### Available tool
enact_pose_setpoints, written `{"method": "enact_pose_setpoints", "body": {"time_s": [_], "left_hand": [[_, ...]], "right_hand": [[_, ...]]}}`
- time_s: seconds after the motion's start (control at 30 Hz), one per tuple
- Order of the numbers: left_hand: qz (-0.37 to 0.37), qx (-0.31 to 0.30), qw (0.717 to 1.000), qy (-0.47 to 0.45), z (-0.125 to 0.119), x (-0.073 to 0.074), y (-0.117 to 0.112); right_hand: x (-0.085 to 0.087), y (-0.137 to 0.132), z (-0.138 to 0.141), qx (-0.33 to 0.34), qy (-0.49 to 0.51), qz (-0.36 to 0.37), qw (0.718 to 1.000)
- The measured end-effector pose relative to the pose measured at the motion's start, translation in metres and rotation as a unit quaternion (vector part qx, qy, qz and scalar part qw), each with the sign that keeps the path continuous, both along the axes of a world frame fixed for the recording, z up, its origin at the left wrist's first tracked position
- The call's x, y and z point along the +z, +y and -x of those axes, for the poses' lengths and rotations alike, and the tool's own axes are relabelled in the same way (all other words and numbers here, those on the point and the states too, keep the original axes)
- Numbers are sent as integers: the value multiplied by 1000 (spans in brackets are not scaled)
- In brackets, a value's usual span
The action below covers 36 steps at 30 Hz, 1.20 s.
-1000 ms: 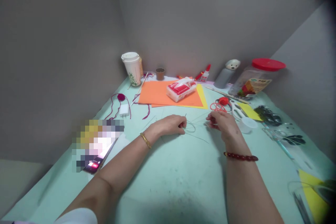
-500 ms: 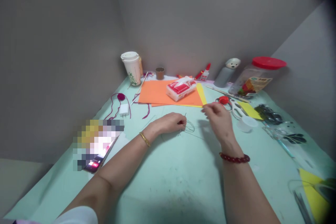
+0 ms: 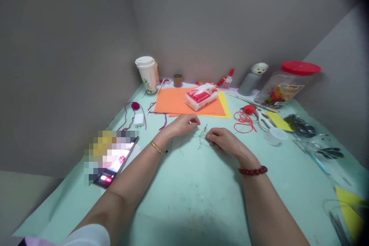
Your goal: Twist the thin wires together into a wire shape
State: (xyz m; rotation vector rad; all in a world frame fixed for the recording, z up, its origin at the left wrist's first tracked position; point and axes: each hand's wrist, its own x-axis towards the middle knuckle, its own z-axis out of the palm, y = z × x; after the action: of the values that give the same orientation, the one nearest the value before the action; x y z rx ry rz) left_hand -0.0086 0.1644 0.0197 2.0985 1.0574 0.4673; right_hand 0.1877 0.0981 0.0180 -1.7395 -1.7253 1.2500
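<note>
A thin, dark green wire or thread (image 3: 203, 136) is looped and tangled between my hands, above the pale green table cover. My right hand (image 3: 226, 140), with a dark red bead bracelet, pinches the tangle from the right between thumb and forefinger. Just to the upper left, my left hand (image 3: 184, 123), wearing a gold bracelet, is closed with its fingers curled. Whether a strand lies in its fingertips is too fine to make out.
Behind the hands, a tissue pack (image 3: 201, 97) lies on orange paper (image 3: 173, 100). On the right are red cord (image 3: 244, 122), scissors (image 3: 263, 119), a small clear cup (image 3: 275, 135) and a red-lidded jar (image 3: 284, 84). A phone (image 3: 115, 163) and white charger (image 3: 138, 120) are on the left.
My right hand has come down and left to the wire, uncovering the red cord. My left hand has shifted slightly up and left, away from the loops.
</note>
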Motion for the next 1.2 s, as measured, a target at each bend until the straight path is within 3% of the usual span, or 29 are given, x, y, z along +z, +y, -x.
{"method": "enact_pose_setpoints", "body": {"time_s": [0.17,0.3,0.57,0.7,1.0,1.2], "left_hand": [[1,-30,992,123,-2,0,-10],[-17,-45,985,164,-8,0,-19],[9,-64,992,104,-2,5,-14],[39,-57,994,90,-2,2,-11],[35,-59,993,96,0,1,-9],[51,-60,993,90,6,-1,-4]], "right_hand": [[2,-1,-3,-1,16,-3,1000],[4,-1,-6,0,7,-11,1000],[6,-1,-8,24,-44,-11,999],[5,0,-8,25,-25,-15,999],[11,-5,2,19,64,113,991],[3,-1,-8,90,28,66,993]]}}
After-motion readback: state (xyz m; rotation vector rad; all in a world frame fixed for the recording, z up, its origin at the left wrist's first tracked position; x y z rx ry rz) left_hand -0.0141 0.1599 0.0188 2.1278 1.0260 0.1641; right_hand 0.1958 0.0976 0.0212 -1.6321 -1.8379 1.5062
